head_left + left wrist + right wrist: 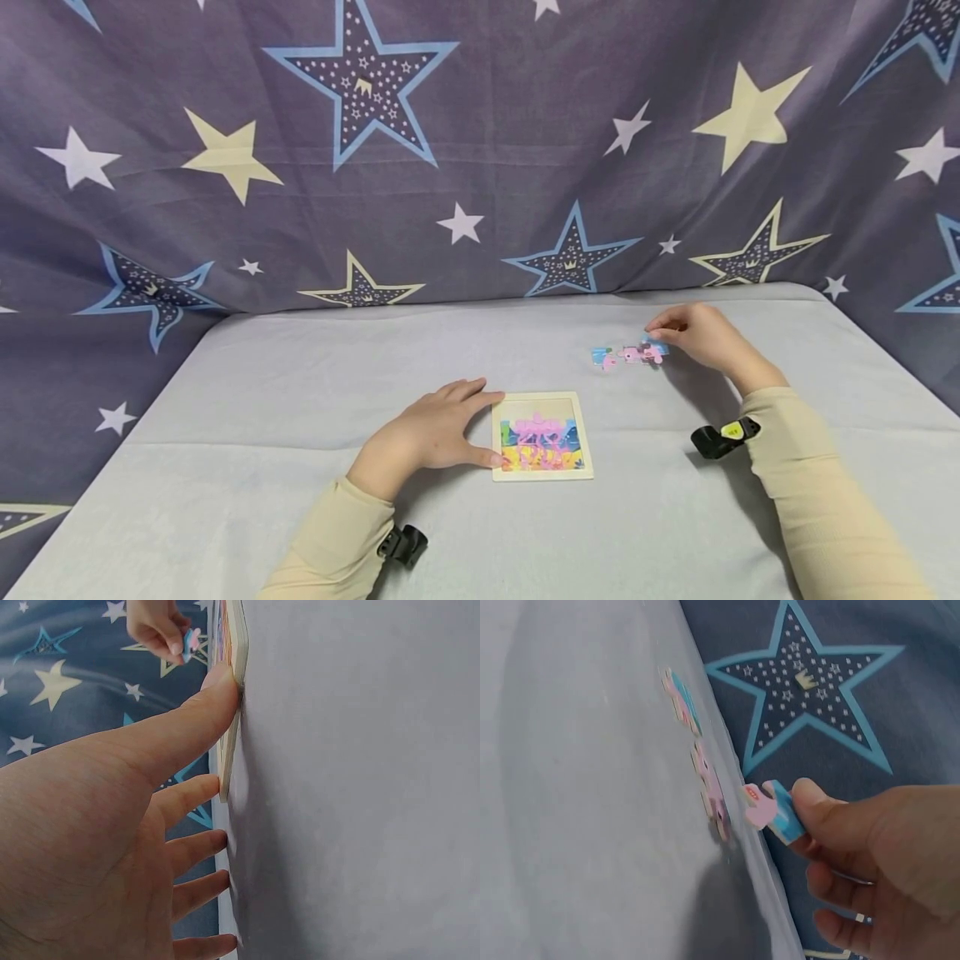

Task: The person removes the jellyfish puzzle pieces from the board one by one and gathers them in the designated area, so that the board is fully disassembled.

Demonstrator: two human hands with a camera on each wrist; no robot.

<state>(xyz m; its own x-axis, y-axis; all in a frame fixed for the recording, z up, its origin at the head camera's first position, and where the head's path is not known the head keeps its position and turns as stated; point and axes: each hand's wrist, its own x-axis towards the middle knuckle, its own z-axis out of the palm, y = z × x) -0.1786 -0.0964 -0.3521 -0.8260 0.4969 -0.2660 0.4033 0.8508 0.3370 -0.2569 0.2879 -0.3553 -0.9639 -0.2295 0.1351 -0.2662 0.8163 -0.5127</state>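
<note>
A square jigsaw puzzle [542, 444] in a pale wooden frame lies on the table, its lower part filled with a colourful picture and its top part bare board. My left hand [442, 425] spreads along the frame's left side, thumb and forefinger touching its edge; in the left wrist view the thumb [191, 712] rests at the frame's rim. Off to the right, my right hand [701, 337] pinches a pink and blue puzzle piece [771, 810] between thumb and forefinger, raised above the cloth. Loose pink and blue pieces [681, 703] lie close by, partly overlapped by the held piece in the head view.
A light grey cloth [300, 392] covers the table. Behind it hangs a dark curtain [480, 142] patterned with stars. Black wrist cameras [403, 546] are strapped to both wrists over beige sleeves [810, 492].
</note>
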